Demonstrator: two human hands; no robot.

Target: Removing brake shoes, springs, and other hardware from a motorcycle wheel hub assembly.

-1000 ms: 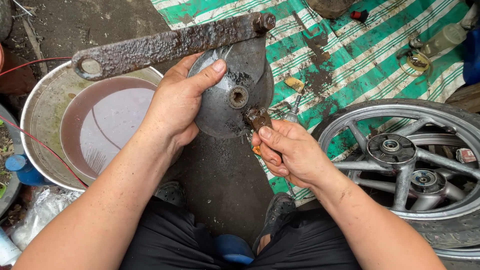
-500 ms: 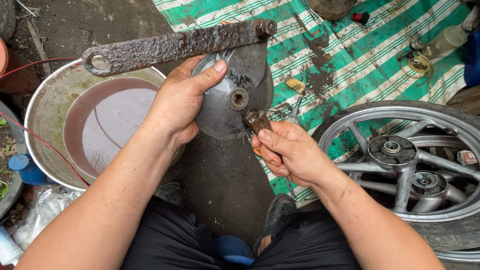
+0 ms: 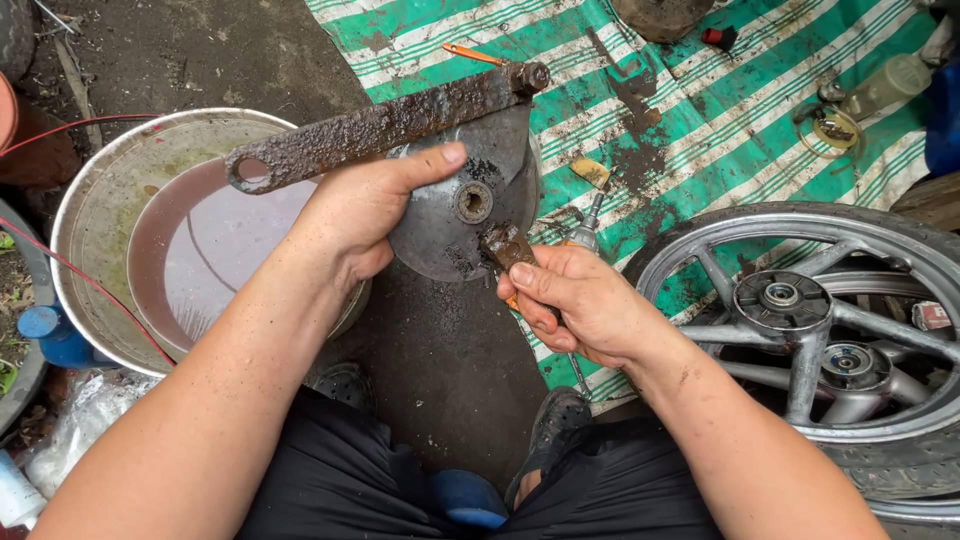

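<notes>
Far left: big metal basin (image 3: 95, 215) on the dirt, half full of murky brownish water. Just right of it, left hand (image 3: 365, 215) clamped on a round grey brake plate (image 3: 490, 165), thumb stretched across its face, palm wrapped round the rim. Held up over the basin edge and the dark ground, tilted toward the camera. Rusty crusted arm (image 3: 385, 125) bolted at the plate's top, sticking out left over the water. Small hub hole near the middle of the plate. Right hand (image 3: 585, 305) closed on a grimy little brush (image 3: 507, 245), tip touching the plate's lower edge. Hands close but not touching. Screwdriver (image 3: 588, 225) lying on the green striped tarp (image 3: 700, 110) behind. Far right, spoked alloy wheel (image 3: 810, 330) lying flat, tyre on
</notes>
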